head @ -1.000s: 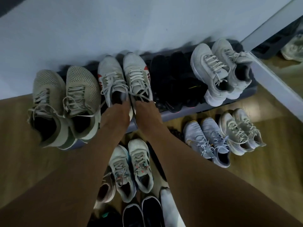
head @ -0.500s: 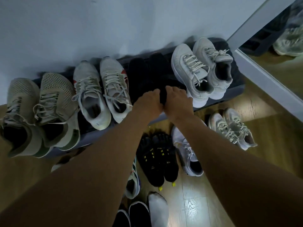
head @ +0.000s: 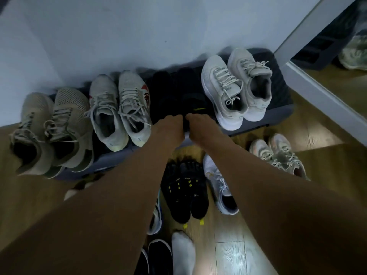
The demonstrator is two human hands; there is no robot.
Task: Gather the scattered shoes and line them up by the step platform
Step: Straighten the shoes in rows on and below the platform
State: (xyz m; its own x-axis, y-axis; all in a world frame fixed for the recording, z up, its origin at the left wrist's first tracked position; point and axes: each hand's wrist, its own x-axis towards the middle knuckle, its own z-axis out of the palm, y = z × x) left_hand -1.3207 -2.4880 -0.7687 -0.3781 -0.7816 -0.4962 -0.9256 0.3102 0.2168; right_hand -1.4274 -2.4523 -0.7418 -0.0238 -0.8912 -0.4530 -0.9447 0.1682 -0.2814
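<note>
A dark step platform [head: 282, 90] runs along the wall and carries several pairs of shoes. From left to right they are beige mesh sneakers [head: 55, 128], white sneakers with red marks [head: 121, 108], black shoes [head: 174, 94] and white sneakers [head: 236, 86]. My left hand [head: 168, 127] and my right hand [head: 198, 126] are side by side at the heels of the black pair, fingers curled down onto them. The fingertips are hidden against the dark shoes.
On the wooden floor in front lie black shoes with yellow marks [head: 184, 191], a light grey sneaker [head: 220, 185], a pale pair [head: 278, 155] at the right and more shoes near my white-socked foot [head: 182, 253]. A mirror frame [head: 325, 96] stands at the right.
My hands left the white and red sneakers and moved right to the black pair on the platform. In the last half second they have stayed at its heels.
</note>
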